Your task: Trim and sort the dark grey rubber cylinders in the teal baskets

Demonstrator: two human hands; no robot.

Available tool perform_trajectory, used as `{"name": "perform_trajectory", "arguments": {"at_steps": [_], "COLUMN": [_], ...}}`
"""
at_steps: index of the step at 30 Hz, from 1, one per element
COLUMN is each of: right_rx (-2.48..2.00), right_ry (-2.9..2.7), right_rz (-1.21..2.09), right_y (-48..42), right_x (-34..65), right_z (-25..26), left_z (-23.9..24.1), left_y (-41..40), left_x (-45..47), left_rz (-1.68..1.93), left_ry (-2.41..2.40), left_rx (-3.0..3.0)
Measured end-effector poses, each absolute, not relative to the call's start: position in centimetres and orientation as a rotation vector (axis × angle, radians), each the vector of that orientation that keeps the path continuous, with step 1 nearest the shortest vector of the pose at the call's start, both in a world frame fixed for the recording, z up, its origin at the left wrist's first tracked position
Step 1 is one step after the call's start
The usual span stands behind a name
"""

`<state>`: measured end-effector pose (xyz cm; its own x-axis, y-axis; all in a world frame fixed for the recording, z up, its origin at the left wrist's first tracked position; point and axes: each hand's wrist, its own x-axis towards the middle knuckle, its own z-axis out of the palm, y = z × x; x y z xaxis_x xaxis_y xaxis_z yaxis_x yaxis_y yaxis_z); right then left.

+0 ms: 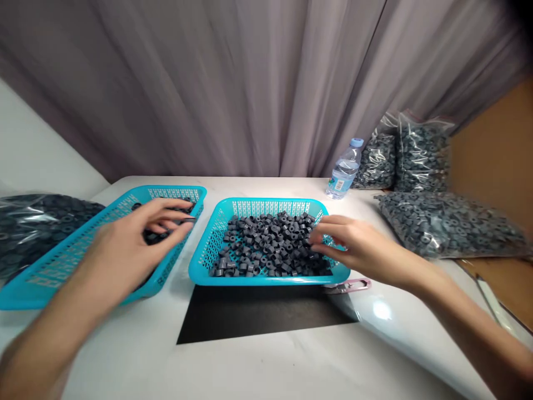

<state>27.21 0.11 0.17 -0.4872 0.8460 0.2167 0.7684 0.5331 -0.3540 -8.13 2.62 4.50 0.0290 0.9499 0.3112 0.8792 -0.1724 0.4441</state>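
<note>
My left hand (137,239) is over the left turquoise basket (54,272), its thumb and fingertips close together. Something small and dark shows between them, slightly blurred. Under this hand lie several dark grey plastic rings (152,236), partly hidden by it. My right hand (347,239) reaches over the right rim of the middle turquoise basket (266,281). Its thumb and fingers pinch a small grey plastic ring (310,240) at the edge of the heap. Short, thick-walled rings (266,244) with round holes fill much of that basket.
A black mat (266,316) lies under the middle basket, with a pink-handled cutter (353,285) beside it. At the back right stand a water bottle (345,169) and filled clear bags (422,155). Other filled bags lie at right (453,225) and far left (45,228).
</note>
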Motion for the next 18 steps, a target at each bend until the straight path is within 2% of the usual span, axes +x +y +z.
{"name": "perform_trajectory", "arguments": {"at_steps": [3, 6, 11, 16, 18], "right_rx": [-1.246, -1.202, -1.205, -1.184, -1.144], "right_ry": [-2.592, -2.692, -2.729, -2.671, -2.631], "right_rz": [0.133, 0.079, 0.116, 0.189, 0.262], "right_y": [3.2, 5.2, 5.5, 5.5, 5.6], "right_x": [24.6, 23.8, 23.8, 24.2, 24.5], "right_z": [-0.4, -1.3, -1.9, -1.6, -1.3], "left_z": [4.7, 3.8, 2.4, 2.5, 2.5], "left_y": [4.3, 5.4, 5.1, 4.5, 4.6], "left_x": [-12.0, -14.5, -14.0, -9.0, -6.4], "left_rz": [0.564, 0.393, 0.362, 0.701, 0.661], "left_ry": [2.254, 2.364, 2.405, 2.004, 1.744], "left_rx": [2.098, 2.13, 2.417, 2.651, 2.63]}}
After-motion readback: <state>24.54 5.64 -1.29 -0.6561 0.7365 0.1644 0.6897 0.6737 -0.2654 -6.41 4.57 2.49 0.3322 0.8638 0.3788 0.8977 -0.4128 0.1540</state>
